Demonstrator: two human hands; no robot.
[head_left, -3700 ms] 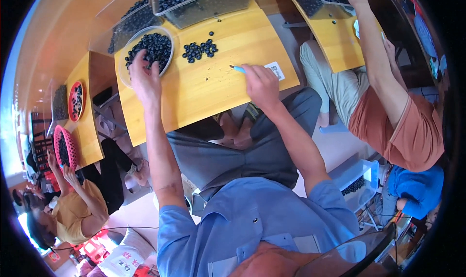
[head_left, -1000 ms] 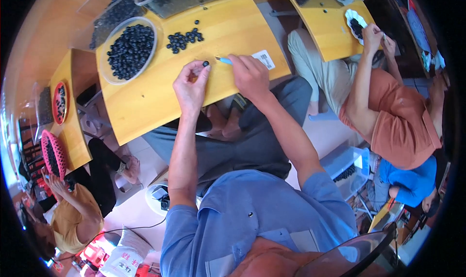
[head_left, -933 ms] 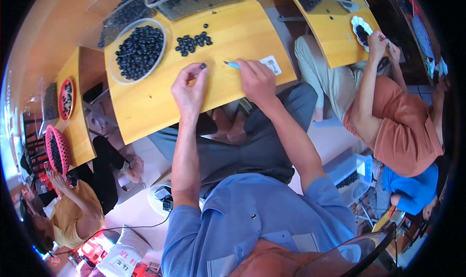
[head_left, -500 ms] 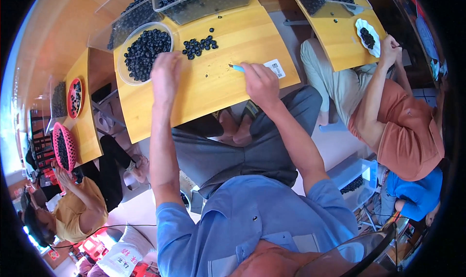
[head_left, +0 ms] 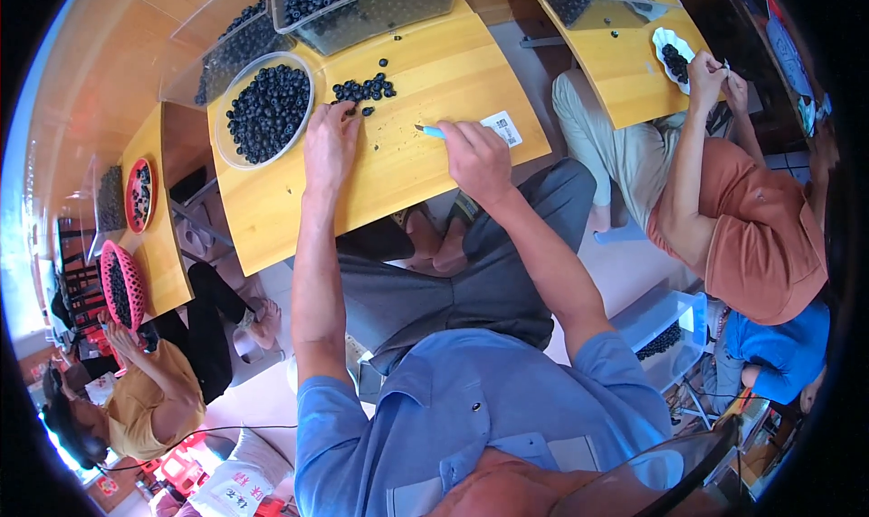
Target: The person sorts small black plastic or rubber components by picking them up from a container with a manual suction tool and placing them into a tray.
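Observation:
My left hand reaches to the near edge of a small cluster of loose blueberries on the wooden table. Its thumb and fingertips close around a blueberry there, partly hidden by the fingers. A single berry lies just to the right of those fingertips. My right hand is wrapped round a small knife with a light-blue handle, its short dark tip pointing left above the tabletop. Left of the cluster stands a round clear bowl full of blueberries.
Large clear bins of blueberries stand at the table's far side. A white label card lies right of my knife hand, and dark crumbs dot the wood. People work at tables on both sides, one with a white dish, another near a pink basket.
My left hand has moved right, from the bowl's rim to the loose berries, and its fingers have closed there. My right hand with the knife has shifted slightly left.

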